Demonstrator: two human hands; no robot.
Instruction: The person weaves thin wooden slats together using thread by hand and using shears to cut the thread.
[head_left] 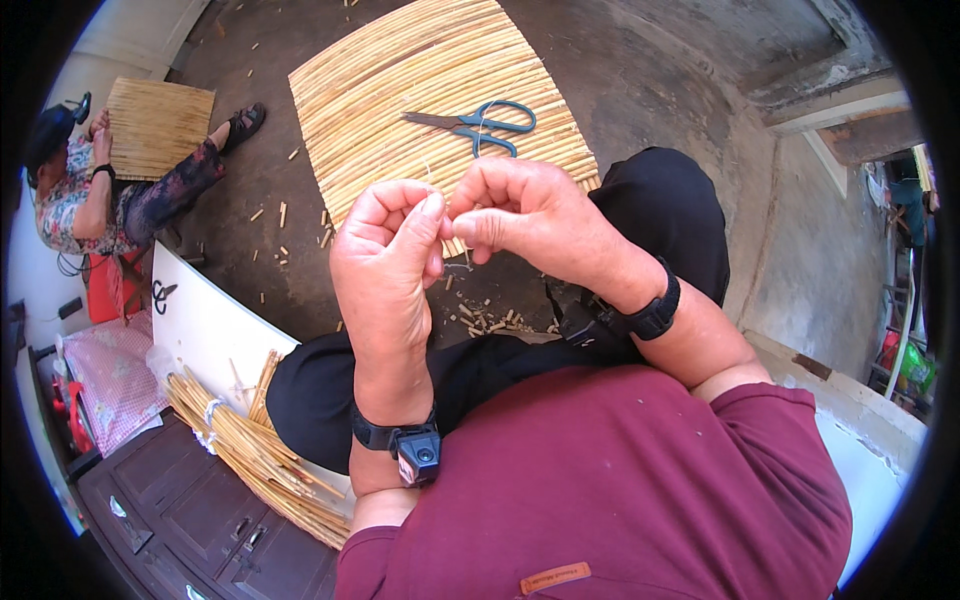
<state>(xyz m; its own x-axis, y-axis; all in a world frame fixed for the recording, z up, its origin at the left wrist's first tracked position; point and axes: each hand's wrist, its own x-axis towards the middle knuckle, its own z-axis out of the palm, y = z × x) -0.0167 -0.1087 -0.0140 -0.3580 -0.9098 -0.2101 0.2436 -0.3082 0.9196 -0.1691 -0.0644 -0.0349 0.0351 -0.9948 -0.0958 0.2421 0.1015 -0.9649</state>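
Note:
My left hand (390,245) and my right hand (525,215) meet at the fingertips, both pinched closed. A thin pale thread (428,170) runs into the fingers; its end is hidden there. Just beyond my hands is a mat of straw-coloured stalks (360,110) laid side by side, its near edge partly behind my fingers. Scissors (470,124) with dark teal handles lie on the mat, blades pointing left, a strand of thread crossing the handles. Dark bands are strapped on both my wrists, the left one carrying a small camera (415,453).
Cut stalk bits (490,318) litter the floor. Left of my knee, a tied bundle of stalks (250,455) rests beside a white board (205,315) with small black scissors (162,296). A dark cabinet (185,500) stands below. Far left, a seated person (95,200) holds another mat (160,125).

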